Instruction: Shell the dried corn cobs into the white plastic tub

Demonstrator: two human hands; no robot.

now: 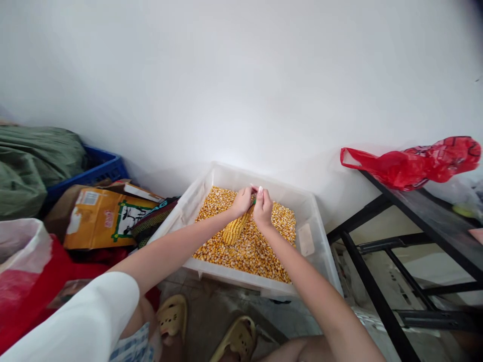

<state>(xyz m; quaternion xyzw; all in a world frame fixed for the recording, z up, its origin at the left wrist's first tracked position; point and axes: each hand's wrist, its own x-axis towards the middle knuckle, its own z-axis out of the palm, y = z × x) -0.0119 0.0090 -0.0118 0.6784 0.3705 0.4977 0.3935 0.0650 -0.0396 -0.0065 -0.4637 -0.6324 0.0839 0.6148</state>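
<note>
A yellow corn cob, still covered in kernels, slants down toward me above a white plastic bin. Loose corn kernels lie in a thick layer inside that bin. My left hand is closed around the upper part of the cob. Close against it, my right hand is closed too, with its fingers curled at the cob's far end. Between the two hands shows a small green bit, too small and covered to name. The fingertips partly hide one another.
Left of the bin are an orange cardboard box, a blue crate and a red-and-white bag. At right stands a black metal frame with a red plastic bag on top. A white wall rises behind.
</note>
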